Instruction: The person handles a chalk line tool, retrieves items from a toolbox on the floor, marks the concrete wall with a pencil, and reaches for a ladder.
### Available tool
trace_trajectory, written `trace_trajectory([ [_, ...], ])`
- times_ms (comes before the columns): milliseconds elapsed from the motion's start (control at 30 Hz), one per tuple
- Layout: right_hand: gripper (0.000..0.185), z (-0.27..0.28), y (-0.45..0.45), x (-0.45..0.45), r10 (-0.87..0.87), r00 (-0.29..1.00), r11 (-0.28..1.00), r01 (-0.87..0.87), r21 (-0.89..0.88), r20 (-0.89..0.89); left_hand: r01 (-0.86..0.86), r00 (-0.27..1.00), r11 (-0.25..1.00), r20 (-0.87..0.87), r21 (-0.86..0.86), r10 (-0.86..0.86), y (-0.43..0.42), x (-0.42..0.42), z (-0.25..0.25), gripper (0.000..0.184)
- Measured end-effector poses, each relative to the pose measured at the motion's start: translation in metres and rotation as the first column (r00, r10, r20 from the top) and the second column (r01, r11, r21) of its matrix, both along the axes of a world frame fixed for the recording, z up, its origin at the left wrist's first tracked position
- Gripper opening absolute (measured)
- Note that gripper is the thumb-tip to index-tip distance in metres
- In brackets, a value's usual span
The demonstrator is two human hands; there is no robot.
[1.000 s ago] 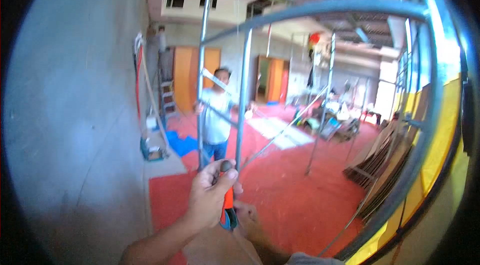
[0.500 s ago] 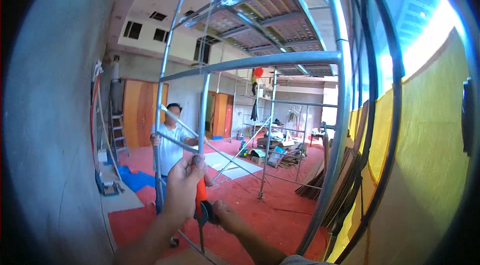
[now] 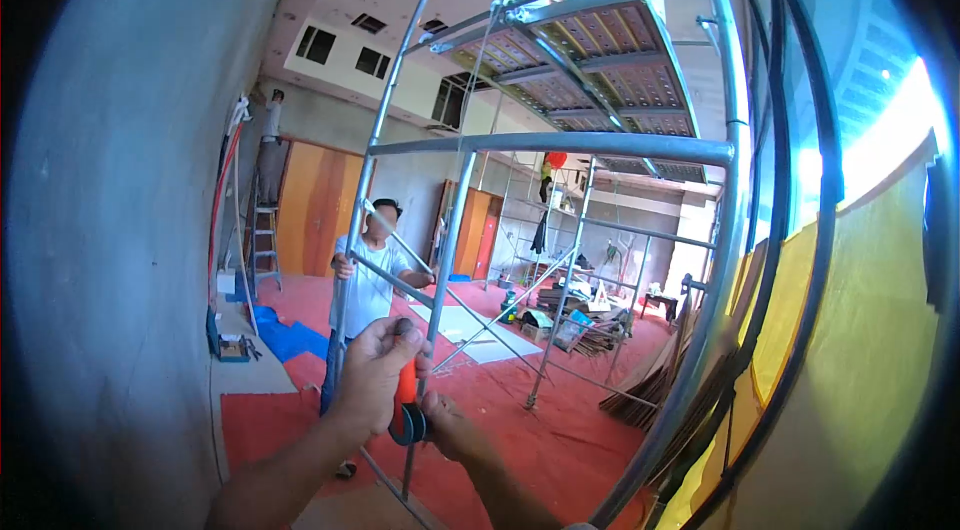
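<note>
My left hand [image 3: 372,375] is closed around an orange-red handle [image 3: 406,382] of a tool, held upright in front of a thin scaffold post [image 3: 455,230]. A dark knob shows at its top by my thumb. Just below the handle sits a dark ring-shaped piece [image 3: 408,424] with a bluish rim, perhaps a roll of tape; I cannot tell whether it is joined to the handle. My right hand [image 3: 452,427] has its fingers pinched at the right side of that ring. The metal scaffold frame [image 3: 600,144] rises close before me.
Behind the scaffold, a person [image 3: 372,280] in a light shirt grips its bars. Another stands on a ladder [image 3: 266,245] at left. Overhead, a platform [image 3: 600,60] carries bags and a bucket. Stacked boards [image 3: 660,370] lean at right; a blue sheet [image 3: 290,332] lies on the red floor.
The view has tilted up and turned left, so the scaffold sits lower and further right. My hands stay together at the orange handle, and the dark ring now faces me more.
</note>
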State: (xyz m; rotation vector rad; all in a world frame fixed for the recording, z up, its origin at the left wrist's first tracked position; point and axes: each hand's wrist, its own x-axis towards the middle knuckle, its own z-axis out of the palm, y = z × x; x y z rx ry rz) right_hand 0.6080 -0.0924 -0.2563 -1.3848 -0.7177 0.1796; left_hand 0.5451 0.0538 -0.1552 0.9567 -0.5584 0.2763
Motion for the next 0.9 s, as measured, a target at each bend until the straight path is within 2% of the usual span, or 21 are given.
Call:
trace_trajectory([
  [33, 0.05, 0.001, 0.003, 0.0, 0.015, 0.999, 0.995, -0.01, 0.099, -0.048, 0.004, 1.0, 1.0, 0.009, 0.008, -0.005, 0.001, 0.001, 0.0, 0.025],
  [67, 0.05, 0.004, 0.002, -0.002, 0.016, 0.999, 0.995, -0.012, 0.102, -0.038, 0.021, 1.0, 1.0, 0.009, -0.015, -0.021, 0.003, 0.004, 0.0, 0.025],
  [167, 0.055, 0.02, 0.001, -0.028, 0.081, 0.989, 0.997, -0.081, -0.01, 0.125, 0.028, 1.0, 0.997, 0.01, -0.078, -0.027, 0.01, 0.005, -0.003, 0.025],
  [233, 0.059, 0.018, 0.0, -0.03, 0.08, 0.951, 0.996, -0.086, 0.006, 0.299, -0.002, 0.999, 0.999, 0.045, 0.034, 0.001, 0.011, -0.002, 0.002, 0.025],
  [267, 0.059, 0.011, -0.007, -0.019, 0.097, 0.943, 0.995, -0.104, 0.004, 0.318, 0.043, 0.999, 0.999, 0.026, 0.001, -0.043, 0.008, -0.004, 0.003, 0.026],
  [300, 0.058, 0.007, -0.012, -0.003, 0.145, 0.953, 0.989, -0.13, -0.072, 0.267, 0.059, 0.998, 0.998, 0.029, 0.028, -0.06, 0.005, -0.007, 0.006, 0.026],
  [367, 0.064, -0.005, -0.015, 0.014, 0.141, 0.97, 0.988, -0.124, -0.095, 0.198, 0.074, 0.995, 0.994, 0.066, 0.084, -0.08, 0.001, -0.004, 0.01, 0.028],
  [400, 0.072, -0.008, -0.013, 0.013, 0.109, 0.98, 0.993, -0.101, -0.055, 0.167, 0.062, 0.993, 0.993, 0.09, 0.101, -0.071, 0.001, 0.003, 0.009, 0.029],
  [433, 0.071, -0.016, -0.014, 0.02, 0.074, 0.98, 0.997, -0.076, 0.0, 0.186, 0.039, 0.99, 0.992, 0.13, 0.116, -0.054, 0.001, 0.007, 0.004, 0.028],
  [467, 0.074, 0.005, -0.007, -0.005, -0.066, 0.974, 0.992, 0.087, -0.088, 0.219, 0.002, 0.985, 0.99, 0.172, 0.143, -0.027, 0.006, 0.007, 0.004, 0.027],
  [500, 0.073, 0.004, -0.009, 0.012, 0.113, 0.966, 0.992, -0.095, -0.088, 0.232, -0.005, 0.99, 0.995, 0.144, 0.103, -0.01, 0.013, -0.004, 0.005, 0.025],
  [533, 0.072, 0.007, -0.004, 0.016, 0.204, 0.947, 0.979, -0.192, -0.074, 0.248, 0.023, 0.991, 0.997, 0.129, 0.08, -0.033, 0.016, -0.013, 0.011, 0.023],
  [567, 0.072, 0.011, 0.001, 0.022, 0.295, 0.919, 0.955, -0.289, -0.062, 0.261, -0.029, 0.991, 0.995, 0.131, 0.09, 0.017, 0.024, -0.016, 0.015, 0.023],
  [667, 0.067, 0.031, 0.025, -0.01, 0.391, 0.828, 0.867, -0.478, 0.142, 0.401, -0.226, 0.973, 0.971, 0.056, 0.081, 0.222, 0.044, -0.025, 0.015, 0.022],
  [700, 0.067, 0.034, 0.035, -0.015, 0.327, 0.828, 0.933, -0.359, -0.018, 0.456, -0.261, 0.964, 0.963, 0.074, 0.061, 0.257, 0.047, -0.028, 0.015, 0.022],
  [767, 0.064, 0.037, 0.062, -0.034, 0.244, 0.848, 0.945, -0.317, 0.08, 0.471, -0.307, 0.948, 0.952, 0.097, 0.018, 0.304, 0.054, -0.035, 0.018, 0.025],
  [800, 0.064, 0.037, 0.07, -0.026, 0.275, 0.834, 0.927, -0.362, 0.099, 0.478, -0.353, 0.932, 0.935, 0.106, 0.037, 0.347, 0.056, -0.04, 0.021, 0.025],
  [867, 0.058, 0.032, 0.088, 0.001, 0.376, 0.746, 0.885, -0.465, 0.026, 0.549, -0.388, 0.921, 0.916, 0.065, 0.104, 0.383, 0.057, -0.048, 0.021, 0.026],
  [900, 0.054, 0.028, 0.102, 0.008, 0.355, 0.696, 0.873, -0.486, 0.045, 0.624, -0.404, 0.915, 0.909, 0.025, 0.104, 0.404, 0.06, -0.047, 0.02, 0.027],
])
